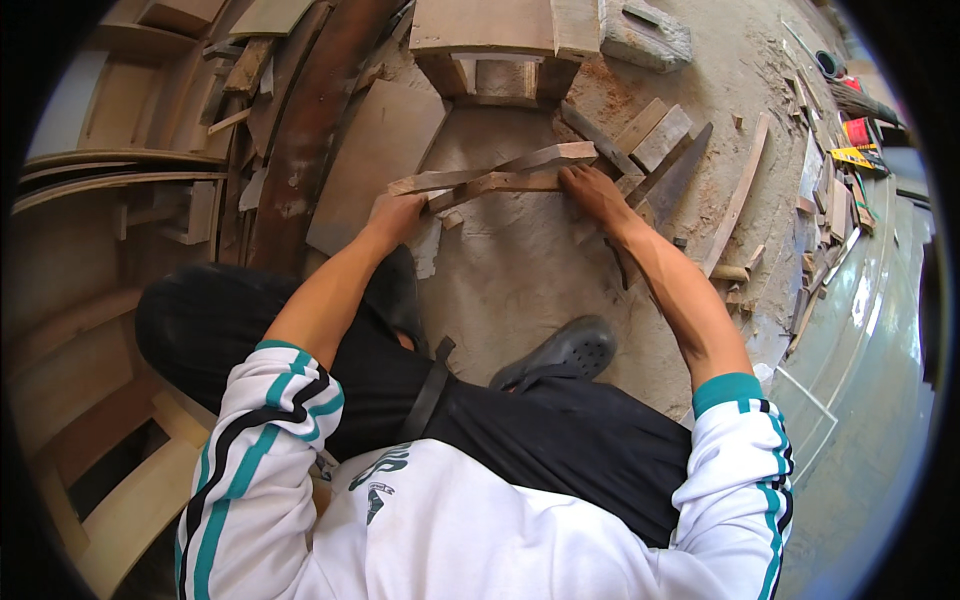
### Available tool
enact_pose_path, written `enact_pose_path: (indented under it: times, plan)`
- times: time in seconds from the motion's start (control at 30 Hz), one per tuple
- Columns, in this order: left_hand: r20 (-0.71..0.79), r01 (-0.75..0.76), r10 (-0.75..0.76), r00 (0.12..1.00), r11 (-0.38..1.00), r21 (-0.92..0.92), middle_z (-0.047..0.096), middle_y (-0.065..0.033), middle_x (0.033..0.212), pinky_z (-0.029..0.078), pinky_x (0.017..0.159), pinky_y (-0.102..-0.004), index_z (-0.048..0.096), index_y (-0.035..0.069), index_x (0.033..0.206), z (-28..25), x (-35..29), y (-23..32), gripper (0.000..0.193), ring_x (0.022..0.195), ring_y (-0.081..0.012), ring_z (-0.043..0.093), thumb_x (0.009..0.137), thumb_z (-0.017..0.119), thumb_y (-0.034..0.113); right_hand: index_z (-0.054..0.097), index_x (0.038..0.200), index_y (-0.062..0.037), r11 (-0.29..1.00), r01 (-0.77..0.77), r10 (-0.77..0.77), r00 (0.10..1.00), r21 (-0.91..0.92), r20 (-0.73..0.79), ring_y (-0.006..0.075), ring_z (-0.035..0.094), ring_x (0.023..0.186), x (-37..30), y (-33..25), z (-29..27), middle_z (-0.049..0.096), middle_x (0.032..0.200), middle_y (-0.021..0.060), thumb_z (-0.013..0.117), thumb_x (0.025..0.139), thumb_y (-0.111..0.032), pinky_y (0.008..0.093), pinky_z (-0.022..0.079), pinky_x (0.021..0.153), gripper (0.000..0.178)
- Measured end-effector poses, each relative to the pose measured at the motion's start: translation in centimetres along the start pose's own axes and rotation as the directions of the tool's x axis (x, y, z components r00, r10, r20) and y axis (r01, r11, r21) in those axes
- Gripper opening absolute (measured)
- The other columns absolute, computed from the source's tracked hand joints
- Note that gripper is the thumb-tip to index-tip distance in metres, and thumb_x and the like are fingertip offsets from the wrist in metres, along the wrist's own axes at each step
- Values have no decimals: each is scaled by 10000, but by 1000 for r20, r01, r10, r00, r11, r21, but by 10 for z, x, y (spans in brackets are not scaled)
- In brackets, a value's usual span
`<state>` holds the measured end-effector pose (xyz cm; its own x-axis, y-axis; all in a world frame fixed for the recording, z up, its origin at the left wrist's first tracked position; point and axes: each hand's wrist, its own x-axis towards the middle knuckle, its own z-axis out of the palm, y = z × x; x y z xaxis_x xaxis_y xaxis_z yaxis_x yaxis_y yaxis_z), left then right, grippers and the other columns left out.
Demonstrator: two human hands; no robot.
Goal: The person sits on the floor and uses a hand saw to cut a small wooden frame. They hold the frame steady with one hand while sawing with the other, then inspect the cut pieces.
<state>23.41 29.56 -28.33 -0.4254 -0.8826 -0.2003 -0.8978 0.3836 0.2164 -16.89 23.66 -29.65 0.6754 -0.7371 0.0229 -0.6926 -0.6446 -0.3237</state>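
Two slim, slightly bent wooden strips are held up crosswise in front of me. The far wooden strip (546, 158) slants up to the right, and its left end lies by my left hand (396, 217). Overlapping it is the near wooden strip (510, 182), whose right end sits in the fingers of my right hand (597, 197). Both hands are closed on the wood. The left fingertips are partly hidden, so how they divide between the two strips is unclear. A small wood block (452, 220) lies just below the strips.
A wooden stool-like frame (485, 30) stands ahead, beside a concrete block (650, 38). A flat board (385, 150) leans at the left near stacked timber. Wood offcuts (660, 140) and a long curved strip (742, 195) lie at the right. My shoe (565, 352) rests on the dusty floor.
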Motion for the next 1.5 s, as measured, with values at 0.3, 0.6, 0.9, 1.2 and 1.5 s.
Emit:
enact_pose_path:
  times: [0.3,0.6,0.9,1.2,1.5]
  plan:
    - [-48,-45,40,998,992,-115,702,-130,1013,559,796,-454,701,110,976,-1,5,10,167,966,-352,677,823,653,157,600,981,-89,990,-8,-7,995,-142,-102,253,631,1010,-6,-7,0,654,989,78,579,870,-83,378,446,876,113]
    - [-156,-28,23,987,999,-29,705,-133,1033,559,815,-451,679,115,1028,-8,5,8,217,981,-328,689,813,669,150,600,1018,-85,995,-38,31,997,-96,-75,287,624,1033,2,-13,2,643,1009,96,581,866,-71,400,450,888,154]
    - [182,426,-399,899,892,-148,556,-213,1331,473,1040,-486,471,25,1359,-21,-1,70,727,1280,-385,522,797,779,367,599,1026,-93,990,-119,117,993,-73,-27,303,616,1063,1,-12,2,637,1025,109,588,854,-73,409,437,901,173]
    - [-13,308,-370,929,791,-528,600,-241,1271,460,1004,-464,543,-20,1279,-40,8,109,671,1223,-403,565,888,687,507,614,1035,-118,977,-174,171,985,-126,-33,277,632,1063,-5,-4,11,658,1034,88,561,898,-119,409,434,879,147]
    - [-160,448,-597,786,728,-520,676,-182,1182,302,1012,-659,646,80,1208,-34,27,97,626,1204,-387,588,956,505,636,617,1083,-59,978,-209,195,932,13,306,340,694,994,20,-3,-16,727,1000,138,652,862,-173,468,503,806,251]
